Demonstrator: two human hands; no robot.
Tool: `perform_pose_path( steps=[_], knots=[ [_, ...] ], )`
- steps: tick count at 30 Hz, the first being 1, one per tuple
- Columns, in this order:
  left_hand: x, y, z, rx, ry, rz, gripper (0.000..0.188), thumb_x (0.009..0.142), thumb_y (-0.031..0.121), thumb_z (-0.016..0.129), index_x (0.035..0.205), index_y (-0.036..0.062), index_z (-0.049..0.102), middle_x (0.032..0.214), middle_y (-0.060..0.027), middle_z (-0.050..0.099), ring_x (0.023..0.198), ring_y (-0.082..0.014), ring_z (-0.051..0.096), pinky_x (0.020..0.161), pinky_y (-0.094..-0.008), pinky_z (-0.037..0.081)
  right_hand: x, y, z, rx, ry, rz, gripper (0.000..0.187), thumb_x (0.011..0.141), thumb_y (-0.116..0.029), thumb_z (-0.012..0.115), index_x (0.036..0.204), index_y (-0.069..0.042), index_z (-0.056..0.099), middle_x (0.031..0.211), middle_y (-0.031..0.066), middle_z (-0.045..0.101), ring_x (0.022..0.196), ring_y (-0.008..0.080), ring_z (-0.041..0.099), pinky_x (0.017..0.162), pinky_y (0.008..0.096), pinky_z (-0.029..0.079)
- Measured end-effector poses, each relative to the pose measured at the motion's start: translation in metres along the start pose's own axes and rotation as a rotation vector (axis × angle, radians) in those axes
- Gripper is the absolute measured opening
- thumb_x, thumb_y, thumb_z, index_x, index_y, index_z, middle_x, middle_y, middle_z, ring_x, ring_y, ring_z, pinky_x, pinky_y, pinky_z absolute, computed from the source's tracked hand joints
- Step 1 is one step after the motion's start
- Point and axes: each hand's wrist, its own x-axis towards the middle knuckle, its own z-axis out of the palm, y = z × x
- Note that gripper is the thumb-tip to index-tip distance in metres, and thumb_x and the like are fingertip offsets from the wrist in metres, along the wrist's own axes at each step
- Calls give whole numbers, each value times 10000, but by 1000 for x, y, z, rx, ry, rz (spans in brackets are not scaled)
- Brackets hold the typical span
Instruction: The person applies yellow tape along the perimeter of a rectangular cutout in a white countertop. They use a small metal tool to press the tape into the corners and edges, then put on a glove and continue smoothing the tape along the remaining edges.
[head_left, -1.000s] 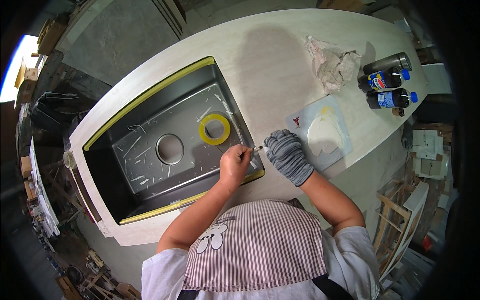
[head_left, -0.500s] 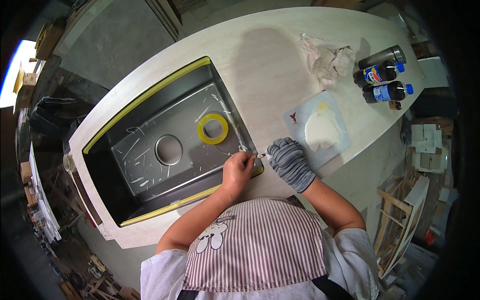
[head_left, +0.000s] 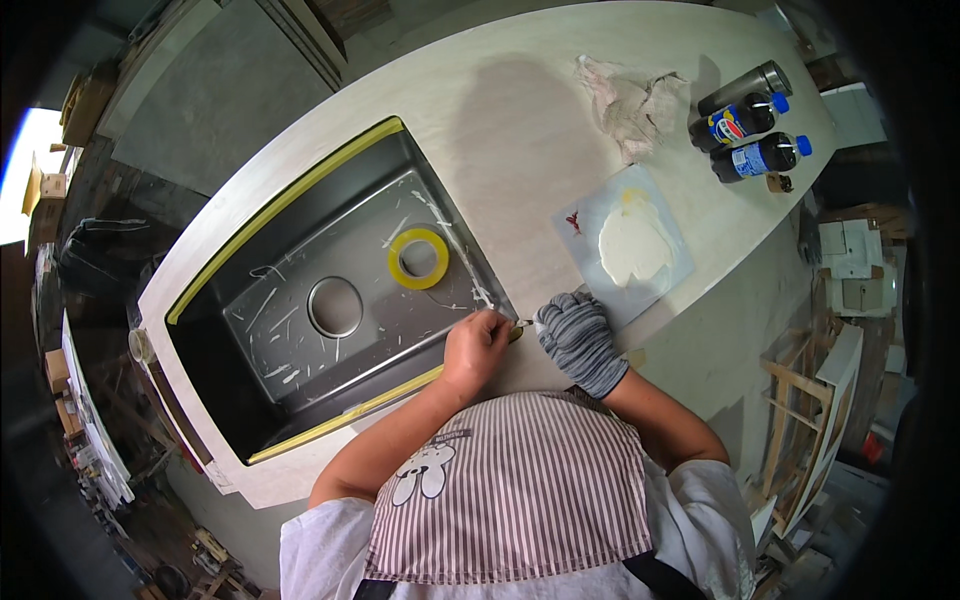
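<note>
My bare left hand (head_left: pixel 474 350) is closed in a pinch at the near right corner of the black sink (head_left: pixel 290 350); what its fingers hold, if anything, is hidden. Just right of it, my right hand (head_left: pixel 580 345), in a grey striped knit glove, is closed around a small thin tool (head_left: pixel 525 323). The tool's tip points left, close to my left fingertips, and the rest is covered by the glove. Yellow tape (head_left: pixel 345 412) runs along the sink's near rim, with another strip on the far rim. A yellow tape roll (head_left: pixel 400 268) lies inside the sink among white scraps.
Right of the sink, a translucent sheet (head_left: pixel 583 265) bears white paste (head_left: pixel 635 245). Behind it lies a crumpled rag (head_left: pixel 625 110). Two dark drink bottles (head_left: pixel 735 122) with blue caps and a metal flask (head_left: pixel 745 88) lie at the countertop's (head_left: pixel 500 190) right end. Wooden frames (head_left: pixel 800 420) stand at right.
The view has shifted slightly, so the countertop items appear further left. Both hands have moved a little toward me along the sink's right edge, keeping the same grips.
</note>
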Motion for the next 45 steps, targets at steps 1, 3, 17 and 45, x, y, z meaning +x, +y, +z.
perform_pose_path(
  steps=[1,3,17,45],
  knots=[
    [0,1,-1,12,-13,7,119,879,109,769,889,14,697,832,-173,693,770,-364,683,683,-427,543,-3,-2,3,-3,-14,20,84,879,-201,652,871,-120,633,890,99,596,873,299,615,739,458,532],
    [1,3,-5,33,-46,12,117,874,110,771,889,18,700,834,-171,694,770,-363,685,681,-427,545,-9,-7,4,-17,-29,45,90,890,-204,646,884,-115,632,893,103,599,876,300,618,739,468,530],
    [-31,16,-63,76,-97,313,93,847,49,801,882,23,718,806,-143,698,705,-327,672,642,-403,539,-33,-20,-25,645,30,181,173,983,-181,669,1033,-15,668,988,165,669,938,349,663,842,449,540],
    [-428,-97,-184,-253,877,-425,309,952,75,739,1248,3,687,920,-59,619,780,-118,594,683,-282,509,13,-356,3,1247,-873,-145,265,1012,-275,708,1014,-14,753,824,23,688,796,107,612,771,285,511]
  ],
)
